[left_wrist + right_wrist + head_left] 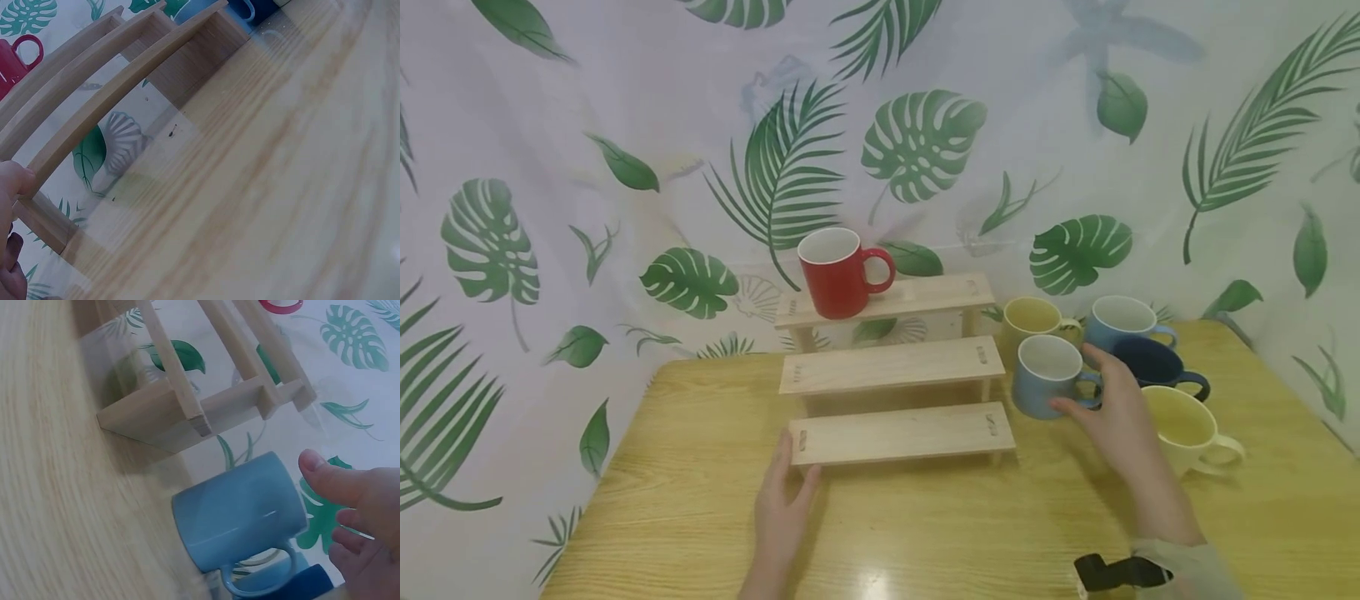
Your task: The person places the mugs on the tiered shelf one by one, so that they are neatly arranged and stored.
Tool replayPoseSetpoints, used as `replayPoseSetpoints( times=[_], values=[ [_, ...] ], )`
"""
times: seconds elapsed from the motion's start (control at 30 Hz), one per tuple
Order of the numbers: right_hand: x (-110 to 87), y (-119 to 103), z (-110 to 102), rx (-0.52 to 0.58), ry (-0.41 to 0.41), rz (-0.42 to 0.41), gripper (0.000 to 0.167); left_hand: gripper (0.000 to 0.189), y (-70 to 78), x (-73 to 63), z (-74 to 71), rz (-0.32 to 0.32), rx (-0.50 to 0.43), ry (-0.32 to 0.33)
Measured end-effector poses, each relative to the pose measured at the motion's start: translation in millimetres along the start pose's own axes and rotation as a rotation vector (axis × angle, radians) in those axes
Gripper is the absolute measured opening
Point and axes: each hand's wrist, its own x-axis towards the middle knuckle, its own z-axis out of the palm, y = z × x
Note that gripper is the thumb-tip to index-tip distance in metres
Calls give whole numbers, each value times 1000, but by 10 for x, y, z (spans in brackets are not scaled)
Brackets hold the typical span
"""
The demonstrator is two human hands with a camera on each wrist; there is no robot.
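A three-tier wooden stand (891, 365) has its lowest board's front left corner between the thumb and fingers of my left hand (780, 500). In the left wrist view my left thumb (17, 179) meets that board's end, with the other fingers curled below it. My right hand (1117, 412) is around the handle side of a light blue mug (1040, 392), which stands upright right of the stand. From the right wrist view, thumb and fingers are spread beside the mug's rim, with a gap between. A red mug (833, 279) stands on the top board, handle to the right.
Behind and right of my right hand stand a yellow mug (1022, 315), another light blue mug (1112, 321), a dark blue mug (1150, 364) and a wide yellow cup (1183, 425), close together. A leaf-patterned backdrop (985, 50) rises behind the wooden table (685, 492).
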Motion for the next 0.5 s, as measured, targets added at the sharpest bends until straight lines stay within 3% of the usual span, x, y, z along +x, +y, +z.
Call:
replayPoseSetpoints(
  times=[0.3, 0.5],
  values=[
    [-145, 3, -277, -64, -46, -64, 83, 71, 20, 0, -8, 20, -4, 4],
    [-243, 66, -481, -153, -93, -27, 86, 71, 35, -7, -16, -6, -7, -16]
  ],
)
